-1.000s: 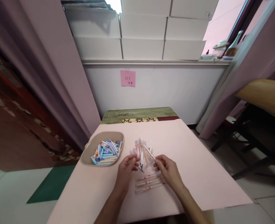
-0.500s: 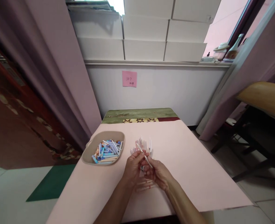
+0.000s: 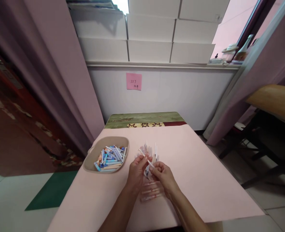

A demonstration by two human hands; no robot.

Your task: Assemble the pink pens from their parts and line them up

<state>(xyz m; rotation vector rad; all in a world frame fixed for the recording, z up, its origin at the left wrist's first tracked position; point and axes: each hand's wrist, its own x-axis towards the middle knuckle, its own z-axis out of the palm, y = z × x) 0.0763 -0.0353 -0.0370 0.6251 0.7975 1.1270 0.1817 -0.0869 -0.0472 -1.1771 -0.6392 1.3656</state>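
Over the pink-covered table, my left hand [image 3: 137, 170] pinches a slim whitish stick [image 3: 150, 163] near its upper end. My right hand [image 3: 163, 176] has its fingers closed on the lower end of the same stick. Behind my hands lies a pile of clear, pinkish tubes [image 3: 145, 149], partly hidden by my fingers. Thin white rods [image 3: 155, 149] stick out beside it. Nearer to me, under my hands, several clear tubes with red marks [image 3: 151, 190] lie side by side. Dark-tipped thin rods show between my hands.
A beige basket [image 3: 89, 161] with blue, purple and orange tubes and white sticks stands at the left of the table. The green board [image 3: 113, 120] shows at the far edge. A dark chair [image 3: 265, 135] is on the right, beyond the table.
My right hand has shifted slightly and its fingers have lifted and curled, showing more of the stick and the dark-tipped rods below. The view has moved slightly.
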